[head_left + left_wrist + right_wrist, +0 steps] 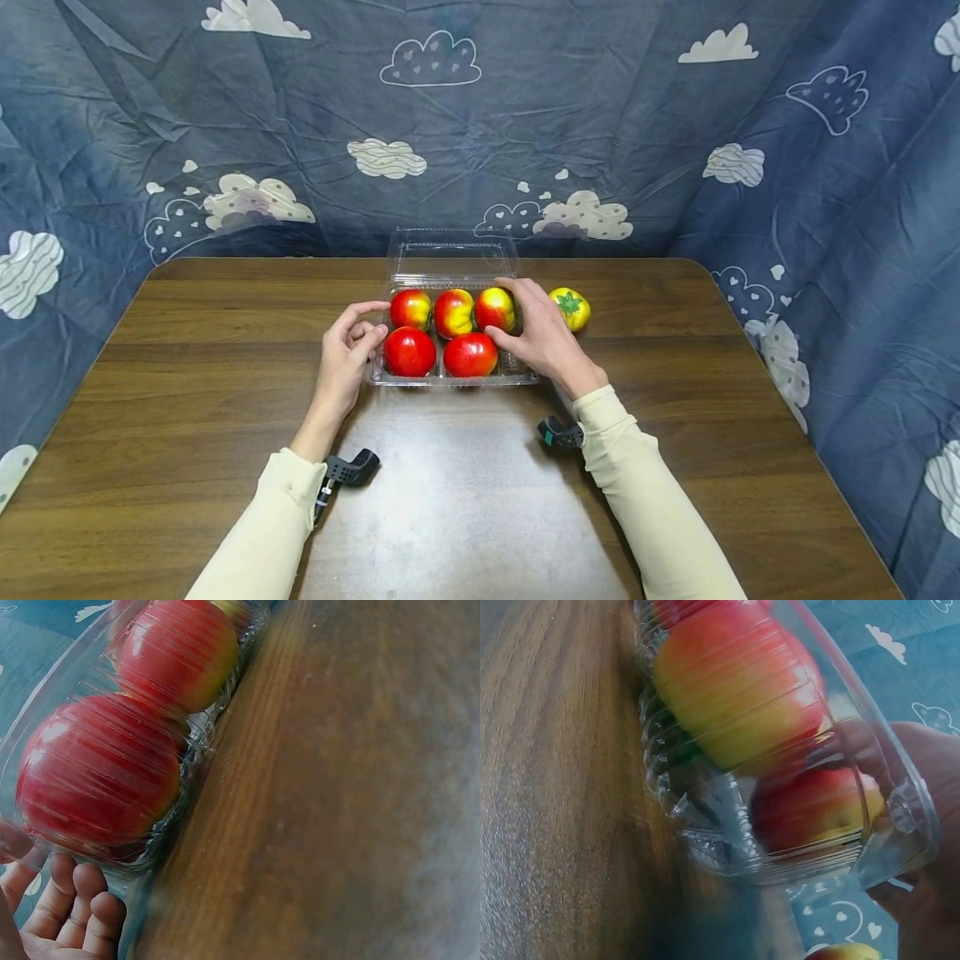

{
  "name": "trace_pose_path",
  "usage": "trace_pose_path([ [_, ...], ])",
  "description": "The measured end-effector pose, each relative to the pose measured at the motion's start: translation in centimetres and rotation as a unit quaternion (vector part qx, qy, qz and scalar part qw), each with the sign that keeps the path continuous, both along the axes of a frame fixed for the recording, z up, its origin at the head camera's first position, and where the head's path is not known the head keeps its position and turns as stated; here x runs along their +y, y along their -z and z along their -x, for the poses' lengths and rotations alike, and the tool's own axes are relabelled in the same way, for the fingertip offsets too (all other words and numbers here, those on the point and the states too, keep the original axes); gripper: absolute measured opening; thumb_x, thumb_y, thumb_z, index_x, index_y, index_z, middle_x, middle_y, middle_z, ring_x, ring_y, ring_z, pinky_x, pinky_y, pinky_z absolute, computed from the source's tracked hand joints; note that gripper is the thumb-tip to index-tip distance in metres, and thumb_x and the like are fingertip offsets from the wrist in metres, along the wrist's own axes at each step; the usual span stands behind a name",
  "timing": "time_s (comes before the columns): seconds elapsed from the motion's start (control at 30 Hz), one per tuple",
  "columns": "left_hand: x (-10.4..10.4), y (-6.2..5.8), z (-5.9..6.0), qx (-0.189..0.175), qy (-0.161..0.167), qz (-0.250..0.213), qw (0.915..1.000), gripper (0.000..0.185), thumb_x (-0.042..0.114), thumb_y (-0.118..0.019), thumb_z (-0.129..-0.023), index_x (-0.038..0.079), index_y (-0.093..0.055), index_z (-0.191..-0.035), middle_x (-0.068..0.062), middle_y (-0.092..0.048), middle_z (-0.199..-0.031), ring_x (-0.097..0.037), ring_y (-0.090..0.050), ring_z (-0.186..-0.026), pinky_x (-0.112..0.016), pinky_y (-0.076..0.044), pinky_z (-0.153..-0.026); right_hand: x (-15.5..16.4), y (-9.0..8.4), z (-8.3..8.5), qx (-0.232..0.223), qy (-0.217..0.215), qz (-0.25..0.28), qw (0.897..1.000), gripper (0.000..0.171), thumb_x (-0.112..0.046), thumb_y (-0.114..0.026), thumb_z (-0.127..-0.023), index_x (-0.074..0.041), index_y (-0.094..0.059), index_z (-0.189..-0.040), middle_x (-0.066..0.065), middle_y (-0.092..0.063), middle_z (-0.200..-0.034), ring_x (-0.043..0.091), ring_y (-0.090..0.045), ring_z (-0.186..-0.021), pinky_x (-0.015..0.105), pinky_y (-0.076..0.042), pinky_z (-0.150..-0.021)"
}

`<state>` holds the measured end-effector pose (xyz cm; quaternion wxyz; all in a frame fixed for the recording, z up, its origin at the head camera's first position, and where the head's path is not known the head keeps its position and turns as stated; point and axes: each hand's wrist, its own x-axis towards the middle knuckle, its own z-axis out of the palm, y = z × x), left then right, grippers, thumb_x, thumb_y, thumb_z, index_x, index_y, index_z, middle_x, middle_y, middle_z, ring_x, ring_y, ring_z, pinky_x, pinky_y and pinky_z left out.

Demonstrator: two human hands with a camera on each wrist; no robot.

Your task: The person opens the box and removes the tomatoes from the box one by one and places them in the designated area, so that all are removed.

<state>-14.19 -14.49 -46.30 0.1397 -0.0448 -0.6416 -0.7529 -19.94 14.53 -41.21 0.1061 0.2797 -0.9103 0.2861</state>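
Note:
A clear plastic box (491,381) with compartments holds several shiny red-and-yellow fruits, in a back row and a front row. My right hand (545,333) reaches over the box's right side, with thumb and fingers around the back-right fruit (495,309). In the right wrist view that fruit (802,814) shows through the plastic wall, and part of the hand is behind the box. At the box's left edge is my left hand (347,354), its index finger and thumb touching the rim near the red fruit (409,352). The left wrist view shows its other fingers (67,900) loosely bent beside the box corner.
The box's hinged clear lid (453,252) stands open at the back. Another yellow fruit with a green star-shaped calyx (570,309) lies on the wooden table (225,350), just right of the box. A blue cloud-patterned cloth (450,125) hangs behind the table.

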Motion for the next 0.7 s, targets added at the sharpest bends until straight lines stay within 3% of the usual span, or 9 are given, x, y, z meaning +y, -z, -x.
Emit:
trace_pose_path([
  [0.3, 0.0, 0.1, 0.0, -0.001, 0.006, 0.0, 1.0, 0.032, -0.002, -0.062, -0.092, -0.002, -0.061, -0.124, -0.016, -0.047, -0.067, -0.024, -0.039, -0.056, -0.02, -0.039, -0.049, -0.1, -0.3, 0.0, 0.041, 0.017, 0.078, 0.996, 0.062, -0.035, -0.081, -0.079, -0.01, -0.058, -0.131, 0.004, -0.06, -0.122, 0.019, -0.056, -0.11, 0.038, -0.05, -0.095],
  [0.53, 0.2, -1.7, -0.9, -0.01, 0.016, 0.006, 0.9998, 0.034, -0.007, -0.059, -0.092, -0.011, -0.056, -0.126, -0.029, -0.041, -0.07, -0.034, -0.036, -0.059, -0.023, -0.04, -0.049, 0.0, -0.6, 0.1, 0.065, 0.034, 0.133, 0.988, 0.062, -0.036, -0.081, -0.078, -0.011, -0.058, -0.13, 0.001, -0.06, -0.125, 0.015, -0.057, -0.111, 0.037, -0.053, -0.093],
  [0.7, -0.1, -0.3, -0.1, -0.011, 0.015, 0.003, 0.9998, 0.034, -0.006, -0.059, -0.093, -0.009, -0.057, -0.127, -0.029, -0.042, -0.07, -0.029, -0.038, -0.056, -0.021, -0.041, -0.049, 0.2, -0.8, 0.1, 0.082, 0.043, 0.163, 0.982, 0.061, -0.035, -0.081, -0.078, -0.013, -0.058, -0.13, 0.0, -0.059, -0.124, 0.013, -0.058, -0.109, 0.035, -0.056, -0.091],
])
